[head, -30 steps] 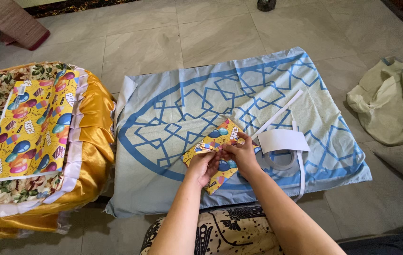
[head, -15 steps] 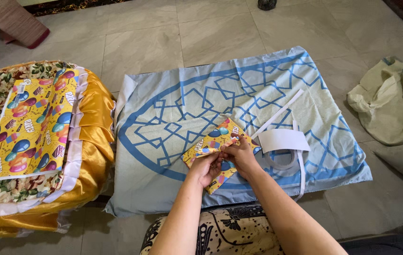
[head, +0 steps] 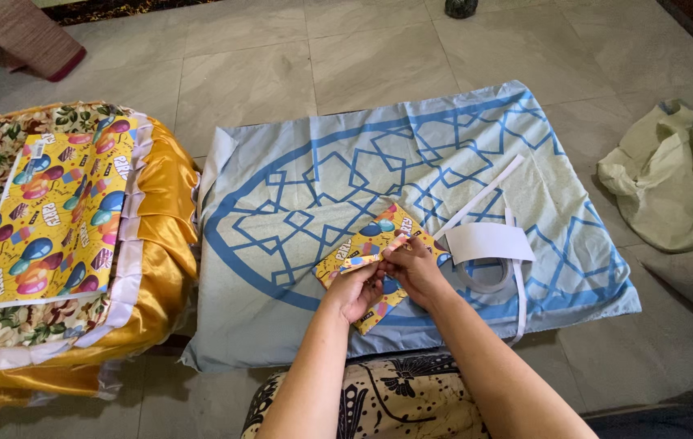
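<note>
Both my hands pinch a folded piece of yellow balloon-print wrapping paper over the blue-patterned cloth on the floor.

My left hand (head: 355,289) is closed on the near left part of the folded wrapping paper (head: 367,244), and my right hand (head: 413,267) grips it just beside, fingers curled on a narrow fold at its middle; the two hands touch each other. The paper lies low over the light blue cloth (head: 281,203), near its front edge. Just right of my right hand I see a white paper piece (head: 489,241) with white strips (head: 480,195) and a curled loop under it. Well apart on the left, a flat sheet of the same wrapping paper (head: 54,215) rests on a gold-trimmed floral cushion (head: 160,211). A crumpled cream cloth (head: 671,171) lies on the tile floor at the right.
</note>
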